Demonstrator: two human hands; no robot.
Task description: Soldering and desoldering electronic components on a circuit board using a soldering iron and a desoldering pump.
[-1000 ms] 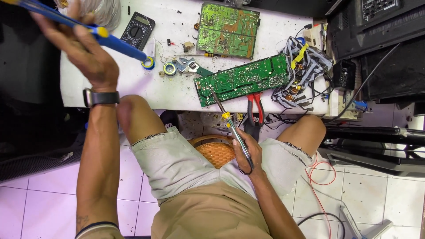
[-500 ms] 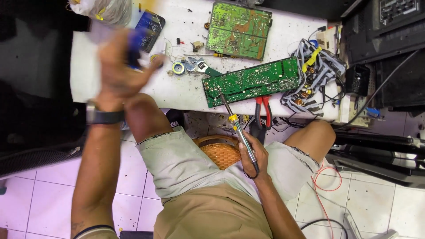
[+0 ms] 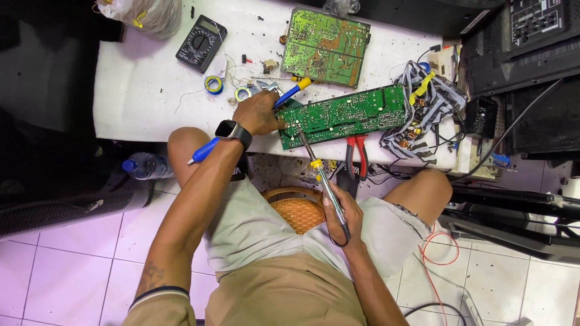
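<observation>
Green board first: the long circuit board (image 3: 345, 115) lies across the near edge of the white bench (image 3: 139, 102), copper-free side up, angled slightly so its left end sits right under my hands. My left hand (image 3: 258, 113) presses down on that left end, I judge to pin it flat, and its grip is closed around a blue tool with a yellow collar (image 3: 284, 96); the blue handle runs back under my wrist and pokes out past the watch (image 3: 232, 130). My right hand (image 3: 342, 218) rests low over my lap, grip wrapped narrow around the soldering iron (image 3: 324, 181), which reaches up so the tip touches the board's near-left corner. Holding it far back on the handle looks like a way to stay clear of the hot end.

A second, squarer green board (image 3: 326, 45) lies farther back, apart from the first. Red-handled pliers (image 3: 356, 154) hang over the bench edge just below the long board, and a tangle of striped and yellow wires (image 3: 423, 102) sits at its right end.

For packages and labels: a black meter with a round dial (image 3: 201, 42) lies at the back left, two small solder rolls (image 3: 212, 84) just beside it, a clear bag (image 3: 145, 13) in the far corner, and a blue-capped bottle (image 3: 140, 166) on the floor.
</observation>
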